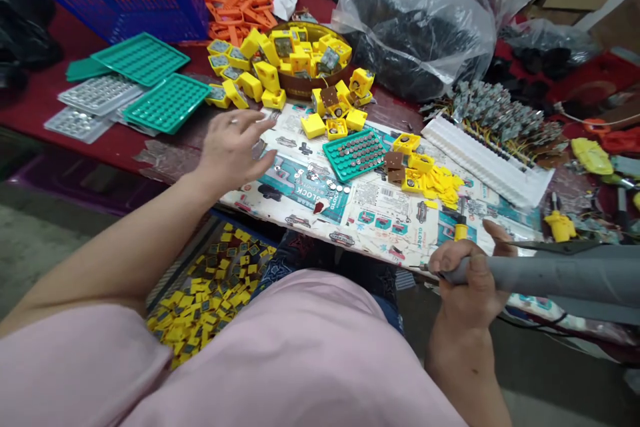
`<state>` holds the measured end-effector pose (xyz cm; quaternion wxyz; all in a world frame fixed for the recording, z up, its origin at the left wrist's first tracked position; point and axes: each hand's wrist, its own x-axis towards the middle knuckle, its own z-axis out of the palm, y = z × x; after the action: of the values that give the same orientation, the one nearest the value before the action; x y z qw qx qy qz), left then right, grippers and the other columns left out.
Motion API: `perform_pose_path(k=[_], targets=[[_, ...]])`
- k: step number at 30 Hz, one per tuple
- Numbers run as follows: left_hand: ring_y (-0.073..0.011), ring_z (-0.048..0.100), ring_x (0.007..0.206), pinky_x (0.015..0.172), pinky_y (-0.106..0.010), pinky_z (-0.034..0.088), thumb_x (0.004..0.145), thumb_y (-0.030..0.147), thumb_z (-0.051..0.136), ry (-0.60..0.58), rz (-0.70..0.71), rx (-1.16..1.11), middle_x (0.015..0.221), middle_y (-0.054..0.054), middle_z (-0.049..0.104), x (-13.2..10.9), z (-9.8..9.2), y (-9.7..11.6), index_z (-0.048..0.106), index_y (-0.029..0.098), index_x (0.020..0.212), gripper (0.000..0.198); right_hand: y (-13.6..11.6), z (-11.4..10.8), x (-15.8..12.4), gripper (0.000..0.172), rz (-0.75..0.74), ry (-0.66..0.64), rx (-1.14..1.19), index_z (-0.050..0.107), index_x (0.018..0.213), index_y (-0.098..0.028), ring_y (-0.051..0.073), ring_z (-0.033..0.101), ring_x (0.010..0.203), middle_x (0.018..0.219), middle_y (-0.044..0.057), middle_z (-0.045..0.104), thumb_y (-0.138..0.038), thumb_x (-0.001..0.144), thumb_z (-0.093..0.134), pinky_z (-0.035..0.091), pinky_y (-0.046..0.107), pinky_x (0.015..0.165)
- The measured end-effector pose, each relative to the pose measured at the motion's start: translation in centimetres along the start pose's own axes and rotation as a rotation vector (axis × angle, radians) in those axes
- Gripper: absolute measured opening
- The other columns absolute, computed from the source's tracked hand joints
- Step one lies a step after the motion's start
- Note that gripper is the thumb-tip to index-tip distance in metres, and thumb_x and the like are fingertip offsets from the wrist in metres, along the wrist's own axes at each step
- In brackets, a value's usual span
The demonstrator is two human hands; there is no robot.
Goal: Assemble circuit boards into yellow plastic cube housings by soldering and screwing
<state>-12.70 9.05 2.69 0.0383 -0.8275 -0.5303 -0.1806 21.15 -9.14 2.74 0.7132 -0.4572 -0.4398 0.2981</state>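
My left hand (pixel 231 147) hovers over the left part of the cardboard-covered work surface, fingers spread and holding nothing. Just beyond its fingertips lie small yellow plastic cases (pixel 250 85), some showing grey parts inside. My right hand (pixel 467 290) is wrapped around a grey electric screwdriver (pixel 555 275) at the front edge, its thin bit pointing left. Between the hands sits a green tray (pixel 350 170) with rows of small round metal pieces. Loose silvery discs (pixel 333 185) are scattered in front of it. More yellow pieces (pixel 440 183) are heaped to the tray's right.
A round bowl (pixel 310 88) heaped with yellow cases stands behind. Green trays (pixel 167 103) and a blue basket (pixel 125 0) are at left. A white foam block (pixel 493 163) with wired parts and a plastic bag (pixel 415 33) are at right. Yellow cases (pixel 210 293) fill a container below.
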Motion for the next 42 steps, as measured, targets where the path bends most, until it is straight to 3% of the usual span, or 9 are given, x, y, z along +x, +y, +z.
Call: perform_pose_path(k=[5, 9, 11, 15, 19, 24, 32, 37, 42], targets=[[-0.0371, 0.050, 0.135, 0.109, -0.050, 0.040, 0.093, 0.039, 0.048, -0.217, -0.018, 0.008, 0.140, -0.020, 0.058, 6.9, 3.3, 3.2, 0.051, 0.010, 0.140, 0.055, -0.1, -0.3, -0.1, 0.039, -0.010, 0.009, -0.021, 0.059, 0.121, -0.027, 0.012, 0.050, 0.041, 0.052, -0.009, 0.056, -0.035, 0.084, 0.070, 0.045, 0.025, 0.043], [-0.0372, 0.057, 0.127, 0.105, -0.048, 0.043, 0.087, 0.038, 0.060, -0.284, -0.144, -0.188, 0.129, -0.020, 0.062, 9.3, 5.1, 3.1, 0.050, 0.010, 0.136, 0.057, -0.1, -0.8, -0.2, 0.041, -0.001, 0.042, -0.049, 0.057, 0.121, -0.026, 0.012, 0.050, 0.042, 0.052, -0.009, 0.056, -0.035, 0.084, 0.070, 0.045, 0.025, 0.044], [-0.0325, 0.061, 0.121, 0.102, -0.046, 0.046, 0.084, 0.035, 0.062, -0.245, -0.288, -0.558, 0.125, -0.015, 0.065, 9.4, 4.7, 2.6, 0.052, 0.015, 0.134, 0.055, -0.1, -1.0, 0.0, 0.042, 0.007, 0.050, -0.048, 0.057, 0.121, -0.025, 0.012, 0.050, 0.042, 0.052, -0.009, 0.056, -0.035, 0.083, 0.071, 0.045, 0.025, 0.044], [-0.0254, 0.070, 0.099, 0.080, -0.038, 0.055, 0.095, 0.041, 0.040, -0.292, -0.578, -1.247, 0.109, -0.012, 0.071, 8.2, 2.5, 2.0, 0.057, 0.017, 0.127, 0.043, 0.1, -0.9, 0.4, 0.042, -0.004, 0.047, -0.034, 0.058, 0.121, -0.025, 0.013, 0.049, 0.041, 0.052, -0.008, 0.057, -0.036, 0.082, 0.071, 0.044, 0.026, 0.044], [-0.0238, 0.072, 0.084, 0.065, -0.032, 0.054, 0.095, 0.041, 0.043, -0.425, -0.739, -1.609, 0.099, -0.013, 0.073, 6.3, 0.9, 2.6, 0.062, 0.015, 0.119, 0.040, 0.3, -0.4, 0.6, 0.045, 0.004, 0.038, -0.035, 0.059, 0.121, -0.024, 0.014, 0.049, 0.041, 0.051, -0.007, 0.057, -0.039, 0.081, 0.072, 0.044, 0.028, 0.044], [-0.0218, 0.073, 0.078, 0.053, -0.024, 0.048, 0.099, 0.044, 0.040, -0.516, -0.770, -1.755, 0.095, -0.012, 0.074, 4.8, 0.2, 3.1, 0.064, 0.015, 0.116, 0.042, 0.3, 0.0, 0.4, 0.044, 0.004, 0.002, -0.042, 0.058, 0.119, -0.025, 0.013, 0.050, 0.041, 0.051, -0.008, 0.057, -0.037, 0.080, 0.073, 0.045, 0.028, 0.043], [-0.0192, 0.073, 0.080, 0.056, -0.022, 0.047, 0.089, 0.029, 0.060, -0.483, -0.568, -1.621, 0.095, -0.010, 0.073, 2.9, 0.5, 2.8, 0.062, 0.014, 0.098, 0.018, 0.4, 0.0, 0.2, 0.043, -0.023, 0.013, -0.035, 0.057, 0.120, -0.021, 0.014, 0.049, 0.040, 0.051, -0.008, 0.056, -0.036, 0.081, 0.070, 0.044, 0.027, 0.041], [-0.0187, 0.068, 0.084, 0.074, -0.030, 0.051, 0.084, 0.035, 0.063, -0.386, -0.317, -0.985, 0.093, -0.005, 0.072, 2.6, 0.1, 0.8, 0.068, 0.020, 0.109, 0.030, 0.4, 0.3, 0.2, 0.042, 0.000, 0.003, -0.030, 0.058, 0.120, -0.023, 0.014, 0.050, 0.041, 0.051, -0.008, 0.057, -0.034, 0.081, 0.070, 0.045, 0.027, 0.043], [-0.0190, 0.063, 0.072, 0.068, -0.028, 0.045, 0.085, 0.044, 0.057, -0.426, -0.190, -0.449, 0.076, -0.002, 0.067, 3.1, -1.1, -1.9, 0.064, 0.020, 0.129, 0.050, 0.2, 0.2, 0.4, 0.040, 0.004, 0.006, -0.049, 0.058, 0.118, -0.025, 0.012, 0.049, 0.040, 0.050, -0.009, 0.056, -0.035, 0.081, 0.071, 0.045, 0.025, 0.042]])
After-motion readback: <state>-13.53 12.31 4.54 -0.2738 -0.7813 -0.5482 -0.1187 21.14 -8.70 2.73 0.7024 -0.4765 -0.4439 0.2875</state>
